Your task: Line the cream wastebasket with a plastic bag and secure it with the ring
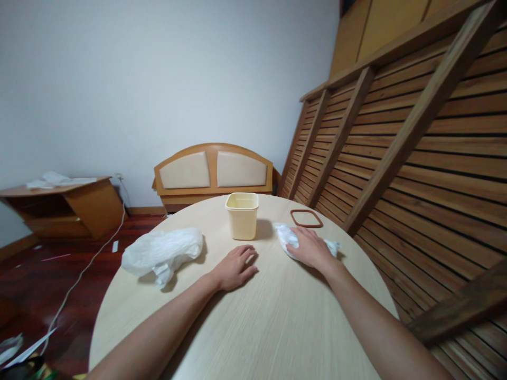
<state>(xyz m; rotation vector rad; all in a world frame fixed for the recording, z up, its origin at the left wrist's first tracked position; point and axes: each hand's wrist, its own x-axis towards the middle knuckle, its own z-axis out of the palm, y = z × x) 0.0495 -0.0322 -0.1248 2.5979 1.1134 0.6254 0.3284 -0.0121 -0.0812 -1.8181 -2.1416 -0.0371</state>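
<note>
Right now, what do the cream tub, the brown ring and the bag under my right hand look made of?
Cream tub: likely plastic, smooth matte walls. Brown ring: perhaps rubber, thin and dull. Bag: thin plastic film, white and crinkled.

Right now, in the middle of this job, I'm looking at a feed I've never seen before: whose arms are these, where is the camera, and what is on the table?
There is no machine here: these are a person's two bare hands, seen from one camera worn on their head, looking forward and down. The left hand lies flat and open on the round pale table, just in front of an open cream container. The right hand rests on a small crumpled white bag; whether it grips it, I cannot tell. A brown rectangular ring lies beyond that hand, and a larger white plastic bag lies at the left.
</note>
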